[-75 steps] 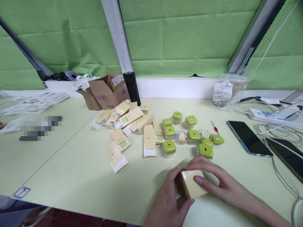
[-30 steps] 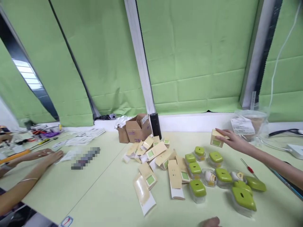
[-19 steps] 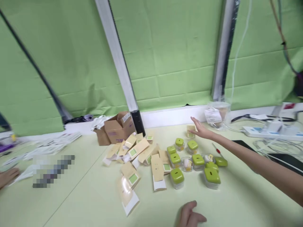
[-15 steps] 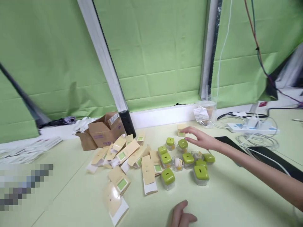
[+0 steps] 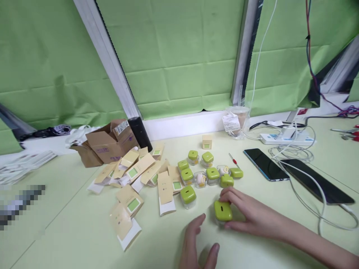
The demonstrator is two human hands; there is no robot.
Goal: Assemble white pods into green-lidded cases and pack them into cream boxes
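Observation:
My right hand (image 5: 244,213) has its thumb and fingers around the sides of a small clear case with a green lid (image 5: 223,210), low over the near part of the table. My left hand (image 5: 196,239) is just to its left, thumb and fingers apart, with nothing in it. Another green-lidded case (image 5: 188,195) stands beyond my left hand. Several more cluster behind, among them a green-lidded case (image 5: 207,158) at the back. Two clear bases without lids, one a clear base (image 5: 200,179) with whitish parts inside, sit among loose green lids (image 5: 226,181).
Several opened tan cartons (image 5: 140,166) with green windows lie in a pile at left, before a brown cardboard box (image 5: 110,142) and a black cylinder (image 5: 140,133). One small carton (image 5: 206,142) stands behind. Phones (image 5: 265,164), cables and a power strip (image 5: 286,139) occupy the right.
My right hand has come back from the small carton at the rear and closed on the nearest right green-lidded case. My left hand has risen further into view. The camera has shifted.

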